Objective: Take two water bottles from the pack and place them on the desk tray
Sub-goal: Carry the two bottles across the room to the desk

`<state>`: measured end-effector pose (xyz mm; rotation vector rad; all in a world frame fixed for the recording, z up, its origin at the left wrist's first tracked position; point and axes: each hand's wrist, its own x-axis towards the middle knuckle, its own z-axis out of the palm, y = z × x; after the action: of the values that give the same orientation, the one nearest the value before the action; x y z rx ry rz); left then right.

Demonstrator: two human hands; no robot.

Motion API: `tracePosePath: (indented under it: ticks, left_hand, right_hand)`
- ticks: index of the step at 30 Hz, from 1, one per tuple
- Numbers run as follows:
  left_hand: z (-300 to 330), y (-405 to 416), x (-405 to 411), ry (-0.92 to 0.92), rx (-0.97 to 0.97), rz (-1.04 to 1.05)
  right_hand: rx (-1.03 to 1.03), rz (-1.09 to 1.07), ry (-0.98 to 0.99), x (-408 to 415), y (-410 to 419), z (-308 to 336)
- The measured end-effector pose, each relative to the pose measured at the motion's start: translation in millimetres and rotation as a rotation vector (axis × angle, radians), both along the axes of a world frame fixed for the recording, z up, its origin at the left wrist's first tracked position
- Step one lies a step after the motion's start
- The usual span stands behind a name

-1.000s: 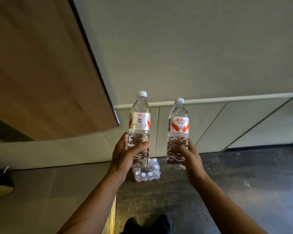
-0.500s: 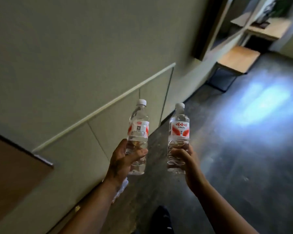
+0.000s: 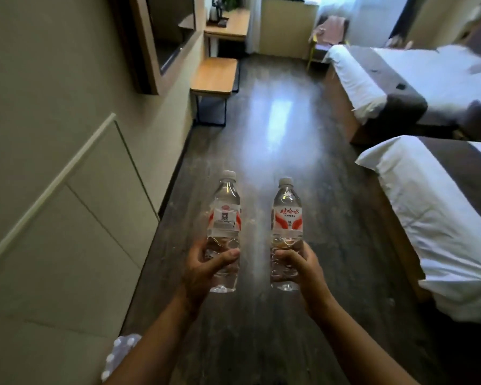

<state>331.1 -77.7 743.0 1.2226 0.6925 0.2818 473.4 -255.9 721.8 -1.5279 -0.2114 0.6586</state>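
Note:
I hold two clear water bottles upright over the dark floor, each with a white cap and a red-and-white label. My left hand (image 3: 206, 266) grips the lower half of the left bottle (image 3: 225, 215). My right hand (image 3: 303, 266) grips the lower half of the right bottle (image 3: 287, 218). The plastic-wrapped pack of bottles (image 3: 120, 354) lies on the floor at the lower left, partly hidden by my left forearm. A wooden desk (image 3: 229, 25) stands far ahead against the left wall, with a kettle on a dark tray (image 3: 219, 21).
A low wooden bench (image 3: 214, 75) stands against the left wall before the desk. Two beds with white sheets, the nearer bed (image 3: 433, 218) and the farther bed (image 3: 400, 79), line the right side. A strip of dark floor (image 3: 278, 140) runs between wall and beds. A framed panel (image 3: 156, 43) hangs on the left wall.
The view has swung right from the wall to look down the room at the desk and beds. Both hands keep the bottles upright; the pack has dropped to the lower left.

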Motion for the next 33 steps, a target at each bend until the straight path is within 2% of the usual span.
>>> tracePosePath:
  ticks: [11,17,33]
  left_hand:
    - [3,-72,74,0.045,0.125,-0.137]
    - [8,-91,104,0.075,0.173,-0.131]
    - [-5,-102,192,0.063,0.130,-0.041]
  right_hand:
    - [-0.004,-0.157,0.054,45,-83,-20]
    - [0.017,-0.126,0.059,77,-99,-22]
    - [0.038,-0.003,0.061,181,-107,-32]
